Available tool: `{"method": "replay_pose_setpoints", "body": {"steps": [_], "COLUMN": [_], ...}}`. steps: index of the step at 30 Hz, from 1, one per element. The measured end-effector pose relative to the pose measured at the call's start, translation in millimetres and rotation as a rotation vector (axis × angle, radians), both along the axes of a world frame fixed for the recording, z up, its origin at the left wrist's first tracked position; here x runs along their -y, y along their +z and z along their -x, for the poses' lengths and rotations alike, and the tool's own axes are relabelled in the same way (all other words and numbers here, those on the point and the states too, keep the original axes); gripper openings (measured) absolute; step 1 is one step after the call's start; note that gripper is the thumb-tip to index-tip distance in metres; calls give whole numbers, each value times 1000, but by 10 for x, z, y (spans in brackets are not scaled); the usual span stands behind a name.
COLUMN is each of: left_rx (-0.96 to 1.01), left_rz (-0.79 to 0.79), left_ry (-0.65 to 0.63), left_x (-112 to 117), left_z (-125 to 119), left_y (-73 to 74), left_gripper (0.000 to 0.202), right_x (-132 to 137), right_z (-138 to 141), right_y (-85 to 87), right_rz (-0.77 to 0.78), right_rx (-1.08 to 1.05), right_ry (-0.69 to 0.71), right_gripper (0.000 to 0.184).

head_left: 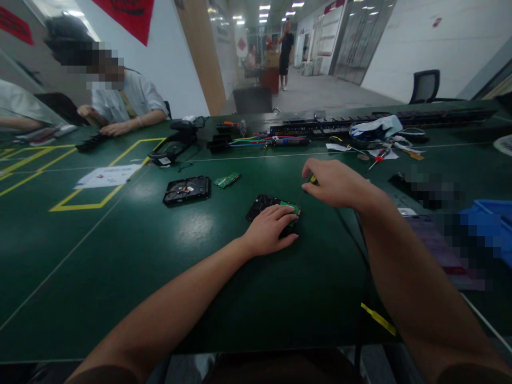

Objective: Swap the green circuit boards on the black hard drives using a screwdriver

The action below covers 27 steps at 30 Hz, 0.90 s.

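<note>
Hard drive under the hands: the black drive (256, 206) lies flat on the green tabletop (216, 298), near the middle of the view, with a green circuit board (295, 207) showing on its upper face. Its case appears rigid and is probably dense for its size; the smooth tabletop may let it slide under a sideways push. The board is likely the fragile part, so the best hold is judged to be on the side edges of the case, with pressure kept off the components. The left hand (271, 229) lies over the drive, its fingers extended and slightly parted across the top and the thumb held apart toward the near side; it bears on the drive rather than closing round it. The right hand (334, 182) is curled, thumb and fingers pinched on the yellow handle of a screwdriver (314, 180), whose thin shaft points down toward the board; whether the tip touches cannot be told. To the left lie a loose green board (227, 180) and a second black drive (187, 191), apart from each other. Beyond are coloured cables (250, 141); at the far right stands a blue bin (490, 221).
</note>
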State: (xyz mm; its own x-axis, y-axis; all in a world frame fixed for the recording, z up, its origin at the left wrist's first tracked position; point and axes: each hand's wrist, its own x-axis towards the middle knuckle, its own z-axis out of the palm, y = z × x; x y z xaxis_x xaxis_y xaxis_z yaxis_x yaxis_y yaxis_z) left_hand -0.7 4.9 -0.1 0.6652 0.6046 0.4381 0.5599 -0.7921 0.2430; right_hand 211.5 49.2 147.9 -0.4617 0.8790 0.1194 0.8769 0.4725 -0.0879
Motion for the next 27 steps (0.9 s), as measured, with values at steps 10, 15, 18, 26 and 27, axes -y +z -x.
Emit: {"method": "replay_pose_setpoints", "body": {"steps": [10,15,18,26,27], "left_rx": [1,-1,2,5,4], "left_rz": [-14,-11,-7,-9,-9], "left_ry": [-2,-5,-4,-7,-7], "left_x": [-9,1,-1,0,1], "left_z": [-1,0,-1,-9,-9], "left_y": [-8,7,-2,4,8], "left_gripper": [49,49,49,49,49], "right_x": [-7,11,-15,-63,-58], "right_z": [6,32,18,-29,-29], "right_y": [-8,6,-15,-45,-42], "right_rz": [-3,-28,-30,42,70], "right_rx": [-18,58,70,-94,-114], "right_ry": [60,-65,-70,161,191], "right_gripper": [24,26,26,24,27]}}
